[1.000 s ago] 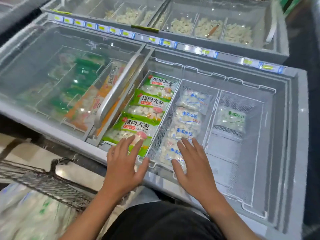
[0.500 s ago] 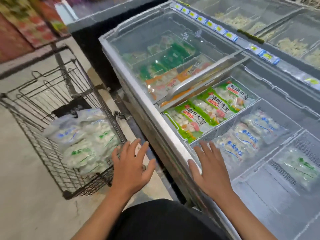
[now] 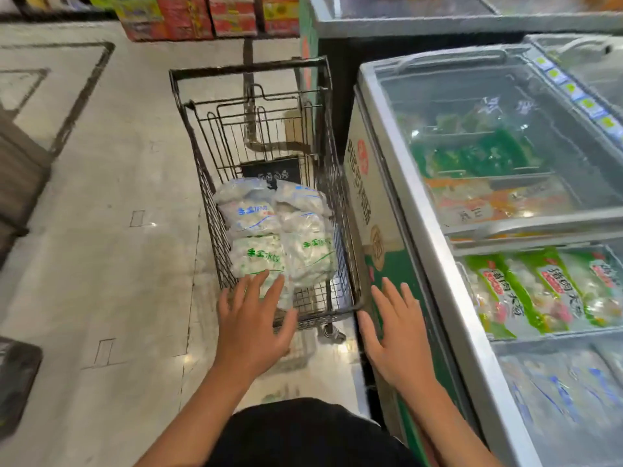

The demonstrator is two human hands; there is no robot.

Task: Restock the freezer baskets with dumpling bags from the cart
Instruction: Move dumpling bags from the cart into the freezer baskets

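Observation:
A wire shopping cart [image 3: 202, 163] stands on the floor left of the chest freezer [image 3: 435, 230]. Several clear dumpling bags lie in it: blue-lettered ones [image 3: 251, 214] at the back, green-lettered ones [image 3: 261, 257] in front. My left hand [image 3: 254, 326] hovers flat over the cart's near edge, fingers spread, holding nothing. My right hand [image 3: 397, 335] is open too, in the gap between cart and freezer wall. In the freezer, green-packaged bags [image 3: 526, 288] and blue-lettered bags [image 3: 559, 392] lie in the baskets at the right.
A sliding glass lid [image 3: 488, 136] covers the freezer's far part, with green and orange packs beneath. A second freezer [image 3: 438, 15] and stacked colourful cartons [image 3: 209, 15] stand at the back. A dark object [image 3: 17, 379] sits at the lower left on the tiled floor.
The view has swung left from the freezer baskets to the cart. Both hands left the freezer's edge and now reach toward the cart, still holding nothing.

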